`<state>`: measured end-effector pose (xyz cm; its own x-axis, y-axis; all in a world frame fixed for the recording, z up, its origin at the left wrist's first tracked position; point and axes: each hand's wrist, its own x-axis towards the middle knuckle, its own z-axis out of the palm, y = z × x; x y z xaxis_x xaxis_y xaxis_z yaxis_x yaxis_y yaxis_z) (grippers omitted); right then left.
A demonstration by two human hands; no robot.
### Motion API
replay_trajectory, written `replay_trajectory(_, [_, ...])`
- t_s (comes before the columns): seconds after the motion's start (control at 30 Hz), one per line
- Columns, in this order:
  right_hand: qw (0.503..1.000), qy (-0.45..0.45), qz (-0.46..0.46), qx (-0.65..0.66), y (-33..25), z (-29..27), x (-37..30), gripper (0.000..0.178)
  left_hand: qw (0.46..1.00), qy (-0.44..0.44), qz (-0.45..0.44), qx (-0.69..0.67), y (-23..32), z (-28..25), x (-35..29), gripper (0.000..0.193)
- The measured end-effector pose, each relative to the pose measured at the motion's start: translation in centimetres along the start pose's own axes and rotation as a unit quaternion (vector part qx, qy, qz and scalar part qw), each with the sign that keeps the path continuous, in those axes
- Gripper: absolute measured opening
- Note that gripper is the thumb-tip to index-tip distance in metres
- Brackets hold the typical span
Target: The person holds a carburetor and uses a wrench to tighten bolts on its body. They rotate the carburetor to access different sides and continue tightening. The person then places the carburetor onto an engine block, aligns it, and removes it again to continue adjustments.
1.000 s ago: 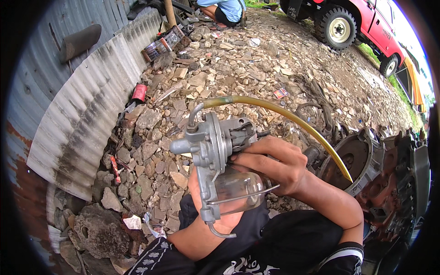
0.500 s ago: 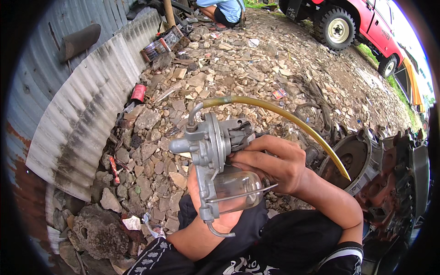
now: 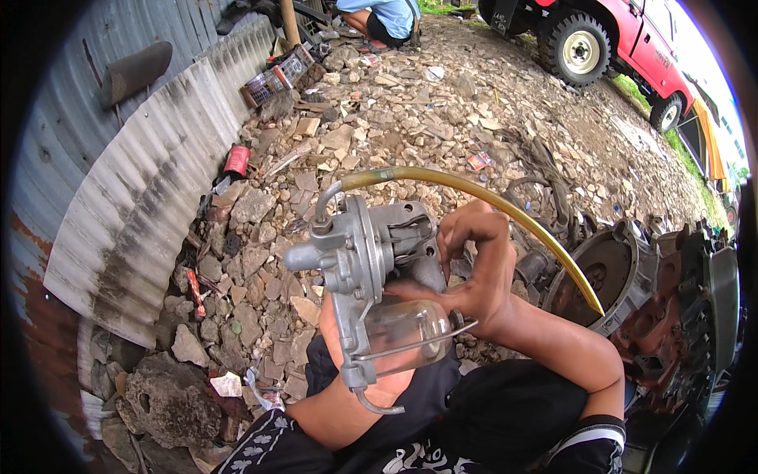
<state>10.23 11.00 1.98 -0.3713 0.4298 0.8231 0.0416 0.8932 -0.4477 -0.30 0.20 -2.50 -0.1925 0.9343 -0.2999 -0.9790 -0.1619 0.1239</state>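
Observation:
A grey metal fuel pump (image 3: 355,257) with a clear glass bowl (image 3: 407,328) is held up in front of me. From its upper metal pipe a yellowish hose (image 3: 489,193) arcs to the right; a bent pipe sticks out at the bottom. My left hand (image 3: 384,385) supports the pump from behind and below, its fingers mostly hidden by the body and bowl. At the pump's right end, my right hand (image 3: 483,272) has bent fingers beside the mounting flange, its thumb reaching left between flange and bowl.
Loose stones cover the ground, with a red can (image 3: 237,160) and plastic crates (image 3: 278,77) near the corrugated sheets (image 3: 150,182). Dismantled engine parts (image 3: 655,316) lie close on my right. A red vehicle (image 3: 632,39) stands far right; another person (image 3: 383,20) squats at the back.
My right hand's fingers have lifted and curled back from the flange, uncovering more of it, while the thumb now shows. The pump has shifted slightly left.

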Motion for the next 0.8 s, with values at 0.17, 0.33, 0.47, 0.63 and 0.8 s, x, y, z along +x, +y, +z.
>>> replay_trajectory(0.17, [0.986, -0.137, 0.044, -0.089, -1.3, -1.4, 2.4, 0.072, 0.999, -0.018, -0.029, -0.021, 0.4, -0.2, -0.5, 0.051])
replay_trajectory(0.33, [0.983, -0.182, 0.016, 0.029, 0.3, -2.0, 2.3, 0.063, 0.998, 0.039, -0.043, -0.010, 0.7, 0.4, 0.3, 0.051])
replay_trajectory(0.47, [0.983, -0.176, 0.035, 0.039, 0.8, -1.8, 2.0, 0.057, 0.999, 0.025, -0.039, 0.007, 0.8, 0.8, 0.1, 0.050])
replay_trajectory(0.63, [0.981, -0.190, 0.030, -0.006, 0.5, -2.1, 2.2, 0.055, 0.996, -0.016, -0.038, -0.078, 0.8, 0.8, 0.0, 0.051])
replay_trajectory(0.8, [0.981, -0.191, -0.003, 0.017, 0.8, -2.0, 2.8, 0.055, 0.995, -0.086, -0.045, -0.028, 1.6, 1.7, 0.2, 0.051])
